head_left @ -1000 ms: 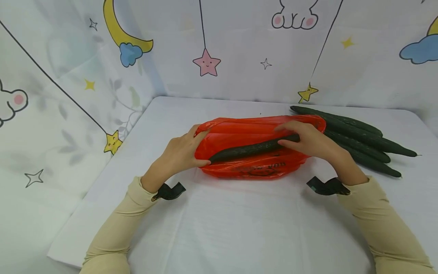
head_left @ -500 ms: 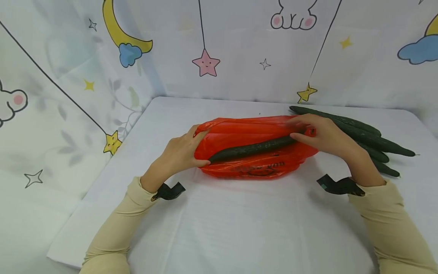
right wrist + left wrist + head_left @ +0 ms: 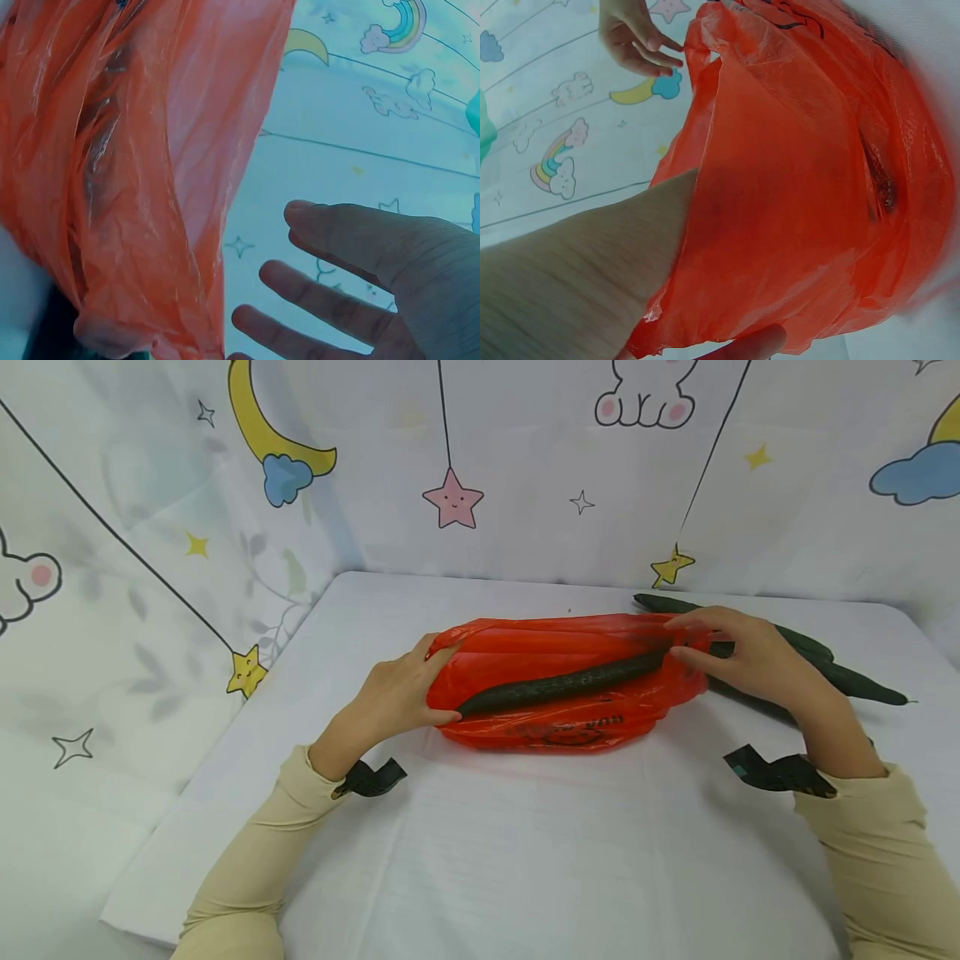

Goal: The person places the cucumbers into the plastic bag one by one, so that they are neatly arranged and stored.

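A red plastic bag (image 3: 517,647) lies on its side, its mouth facing me. Inside it a long dark green cucumber (image 3: 562,687) slants up to the right. My left hand (image 3: 392,692) holds the bag's left end, thumb at the near rim beside the cucumber's tip and fingers at the far rim. In the left wrist view, red film covers part of that hand. At the bag's right end my right hand (image 3: 765,653) hovers with fingers and thumb spread, overlapping the rim in the head view. The right wrist view shows its fingers (image 3: 322,300) apart and holding nothing.
Several more cucumbers (image 3: 862,682) lie on the white table (image 3: 525,852) at the back right, partly behind my right hand and forearm. A pale curtain (image 3: 525,435) with moon and star drawings hangs behind the table.
My right hand has let go of the cucumber in the bag and moved right to the bag's right rim. The left hand, the bag and the cucumber have hardly moved.
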### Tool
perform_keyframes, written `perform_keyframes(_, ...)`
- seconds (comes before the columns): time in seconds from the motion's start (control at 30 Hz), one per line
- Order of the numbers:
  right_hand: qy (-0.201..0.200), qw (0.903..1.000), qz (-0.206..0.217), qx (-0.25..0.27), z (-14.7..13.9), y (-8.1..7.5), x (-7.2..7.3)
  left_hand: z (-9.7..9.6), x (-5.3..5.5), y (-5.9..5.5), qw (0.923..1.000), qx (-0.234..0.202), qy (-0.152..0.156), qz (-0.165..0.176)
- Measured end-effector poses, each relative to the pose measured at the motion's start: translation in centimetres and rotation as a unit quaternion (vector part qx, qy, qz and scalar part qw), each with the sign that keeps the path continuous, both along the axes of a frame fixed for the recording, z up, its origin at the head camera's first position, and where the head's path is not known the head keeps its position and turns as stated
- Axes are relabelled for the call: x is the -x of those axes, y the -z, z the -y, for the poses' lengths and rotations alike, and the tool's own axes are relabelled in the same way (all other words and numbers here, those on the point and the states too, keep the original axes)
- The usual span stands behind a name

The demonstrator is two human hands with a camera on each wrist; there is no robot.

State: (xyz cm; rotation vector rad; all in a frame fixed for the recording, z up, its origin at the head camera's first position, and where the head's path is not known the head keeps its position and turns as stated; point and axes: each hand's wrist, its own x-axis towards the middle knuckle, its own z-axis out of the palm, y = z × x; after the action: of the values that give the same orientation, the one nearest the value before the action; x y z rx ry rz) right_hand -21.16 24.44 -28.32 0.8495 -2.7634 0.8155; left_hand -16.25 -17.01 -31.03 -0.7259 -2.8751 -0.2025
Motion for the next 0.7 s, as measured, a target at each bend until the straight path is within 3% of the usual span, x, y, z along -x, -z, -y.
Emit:
perform_keyframes(0.2,0.008,0.9999,-0.009,0.007,-1.0,0.1,-0.1,0.0,0.1,0.1,1.0,-0.001,0.002,0.002)
perform_keyframes(0.4,0.027,0.9994,0.009,0.018,-2.0,0.1,-0.2,0.0,0.1,0.1,1.0,-0.001,0.003,0.0)
perform_keyframes(0.63,0.024,0.9985,-0.037,0.032,-3.0,1.0,0.4,0.0,0.1,0.1,1.0,0.005,0.001,0.003)
perform_keyframes(0.7,0.032,0.9987,-0.029,0.029,-3.4,1.2,0.5,0.0,0.1,0.1,1.0,0.007,-0.001,0.007)
